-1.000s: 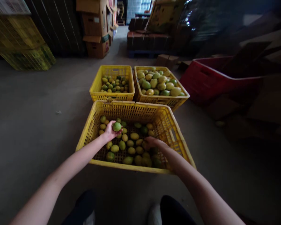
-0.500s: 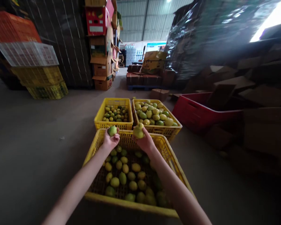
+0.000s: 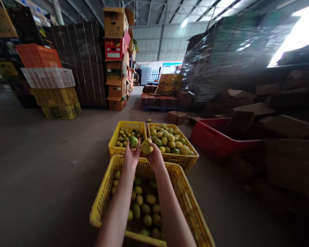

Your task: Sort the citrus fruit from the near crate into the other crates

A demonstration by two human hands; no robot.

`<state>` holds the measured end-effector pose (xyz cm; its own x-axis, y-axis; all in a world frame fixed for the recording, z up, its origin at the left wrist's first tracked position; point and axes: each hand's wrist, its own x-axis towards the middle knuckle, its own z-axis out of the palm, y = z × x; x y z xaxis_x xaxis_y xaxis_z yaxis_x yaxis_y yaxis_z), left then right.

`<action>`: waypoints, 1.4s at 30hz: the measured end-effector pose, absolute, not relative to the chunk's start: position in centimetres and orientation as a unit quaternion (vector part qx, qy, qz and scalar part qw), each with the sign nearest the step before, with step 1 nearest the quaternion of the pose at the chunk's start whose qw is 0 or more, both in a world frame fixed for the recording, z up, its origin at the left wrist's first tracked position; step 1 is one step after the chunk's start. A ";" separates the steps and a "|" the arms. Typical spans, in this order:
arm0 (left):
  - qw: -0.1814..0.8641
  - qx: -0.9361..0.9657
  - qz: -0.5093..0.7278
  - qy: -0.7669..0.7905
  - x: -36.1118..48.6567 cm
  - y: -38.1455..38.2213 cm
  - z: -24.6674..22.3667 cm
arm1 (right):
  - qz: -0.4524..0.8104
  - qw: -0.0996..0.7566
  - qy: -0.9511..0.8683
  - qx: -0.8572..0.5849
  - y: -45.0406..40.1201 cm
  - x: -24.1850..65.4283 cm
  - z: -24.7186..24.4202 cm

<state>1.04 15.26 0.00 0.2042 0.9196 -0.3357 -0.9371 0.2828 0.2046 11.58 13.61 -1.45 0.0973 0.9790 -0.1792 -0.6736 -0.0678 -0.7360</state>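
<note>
My left hand (image 3: 132, 154) is raised over the far rim of the near yellow crate, a green lemon (image 3: 133, 141) between its thumb and fingers. Close beside it, my right hand (image 3: 156, 154) grips a larger yellow-green lemon (image 3: 146, 146) with a knobbly end. Below my forearms, the near crate (image 3: 103, 185) holds loose green and yellow lemons (image 3: 147, 209). Beyond my hands stand two more yellow crates: a left one (image 3: 114, 150) with smaller fruit and a right one (image 3: 181, 157) heaped with larger lemons (image 3: 171, 138).
A red bin (image 3: 213, 137) with cardboard is at the right, near flattened boxes (image 3: 254, 109). Stacked crates (image 3: 56, 96) stand at the left. A tall column of cartons (image 3: 115, 72) and a loaded pallet (image 3: 159, 103) are farther back. One fruit (image 3: 149, 120) lies on the floor.
Both hands have come closer together, the left moving right and the right slightly left, each with its lemon. The camera view has tilted up.
</note>
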 end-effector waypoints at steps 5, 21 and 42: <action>0.803 -0.037 0.529 0.273 0.8 16.0 -4.4 | 0.653 0.626 -0.174 -0.390 14.0 12.6 -4.2; 0.778 0.096 0.572 0.244 1.4 17.0 -5.3 | 0.659 0.647 -0.232 -0.304 14.4 15.7 -6.6; 0.712 0.243 0.612 0.242 1.2 16.3 -4.3 | 0.659 0.646 -0.268 -0.278 14.8 14.8 -6.3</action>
<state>1.20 16.28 -4.33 0.1334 0.9899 -0.0478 -0.7540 0.1327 0.6434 14.81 14.85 -6.30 -0.0114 0.9997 -0.0204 -0.7009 -0.0225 -0.7129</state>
